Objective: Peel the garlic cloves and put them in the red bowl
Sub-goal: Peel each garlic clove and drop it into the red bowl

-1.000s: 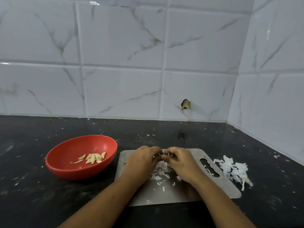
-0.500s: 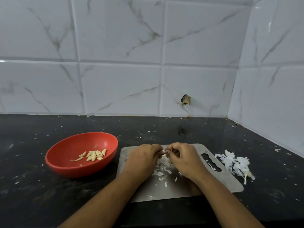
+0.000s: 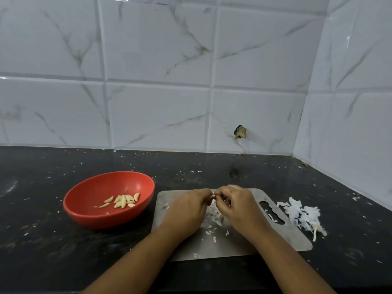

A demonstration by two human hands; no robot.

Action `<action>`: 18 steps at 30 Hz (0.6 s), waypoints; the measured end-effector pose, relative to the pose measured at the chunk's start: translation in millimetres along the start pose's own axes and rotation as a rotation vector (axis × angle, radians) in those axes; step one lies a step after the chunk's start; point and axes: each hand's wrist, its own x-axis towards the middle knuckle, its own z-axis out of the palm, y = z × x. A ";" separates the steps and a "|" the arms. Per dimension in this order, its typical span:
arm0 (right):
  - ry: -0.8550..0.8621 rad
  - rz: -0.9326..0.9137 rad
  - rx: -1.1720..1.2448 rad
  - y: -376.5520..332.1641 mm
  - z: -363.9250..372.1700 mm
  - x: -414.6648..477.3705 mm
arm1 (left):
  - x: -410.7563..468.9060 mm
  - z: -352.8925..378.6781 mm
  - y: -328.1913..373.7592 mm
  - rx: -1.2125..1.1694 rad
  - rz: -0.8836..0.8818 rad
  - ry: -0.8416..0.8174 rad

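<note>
Hands (image 3: 187,206) (image 3: 235,205) two, pinching one clove (image 3: 213,196), one bowl (image 3: 95,219)

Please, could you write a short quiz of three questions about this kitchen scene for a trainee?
1. True or false: the red bowl is empty.
2. The large pile of white skins lies: A) in the bowl; B) on the counter, right of the board; C) on the board.
3. What do the left hand and right hand pinch between them?
Key: 1 false, it holds peeled cloves; 2 B; 3 a garlic clove.
</note>
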 end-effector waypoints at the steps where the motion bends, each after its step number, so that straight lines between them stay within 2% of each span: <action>1: 0.006 0.018 0.014 1.2 -0.2 0.1 | 2.0 3.7 -5.1 -0.091 -0.017 -0.008; 5: -0.035 0.091 -0.020 4.1 -0.1 -0.1 | 5.1 6.9 -10.4 -0.362 -0.049 0.096; 8: -0.030 0.122 -0.001 2.2 -1.3 -2.9 | 6.6 6.4 -13.5 -0.435 -0.116 0.138; 13: 0.010 0.144 -0.077 3.3 -1.2 -4.9 | 5.0 7.0 -12.0 -0.304 -0.098 0.108; 18: 0.027 0.080 0.128 0.0 -0.1 -3.9 | 3.3 6.0 -8.4 -0.256 -0.034 0.116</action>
